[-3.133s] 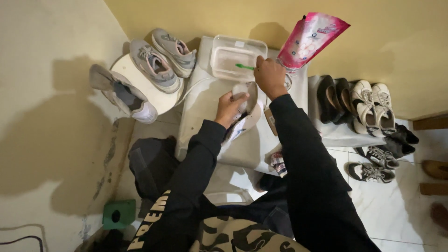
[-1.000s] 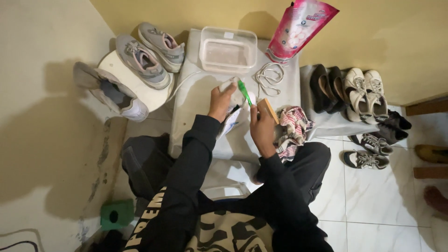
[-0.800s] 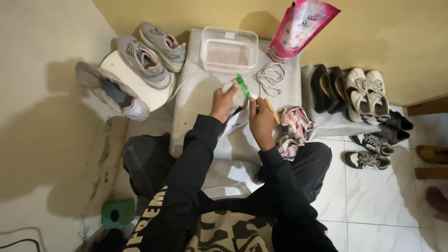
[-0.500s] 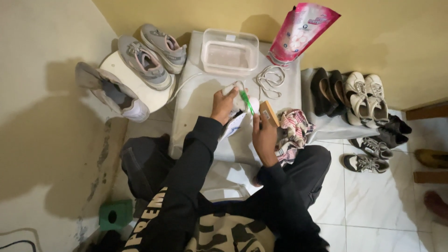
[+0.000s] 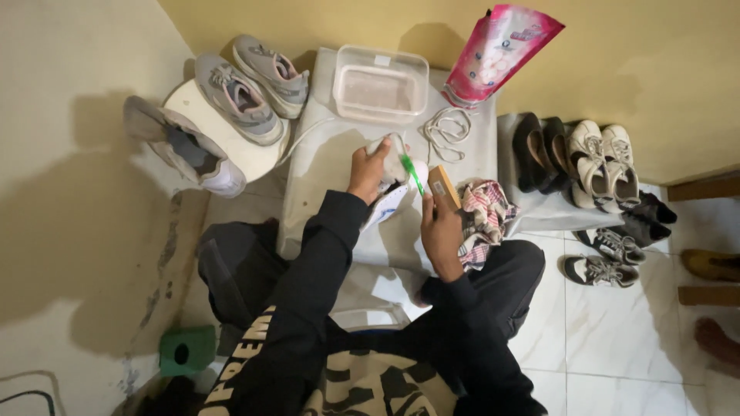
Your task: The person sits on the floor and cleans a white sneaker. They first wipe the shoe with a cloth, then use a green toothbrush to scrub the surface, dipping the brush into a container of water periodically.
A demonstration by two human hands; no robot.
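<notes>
Left hand grips white shoe; right hand slim green toothbrush.

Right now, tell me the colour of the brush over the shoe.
Green, clearest in the head view: the brush.

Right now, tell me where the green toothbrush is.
In the head view, the toothbrush is in the right hand, against the white shoe held by the left hand.

Head camera looks steeply down (fairly near) at hands.
</notes>
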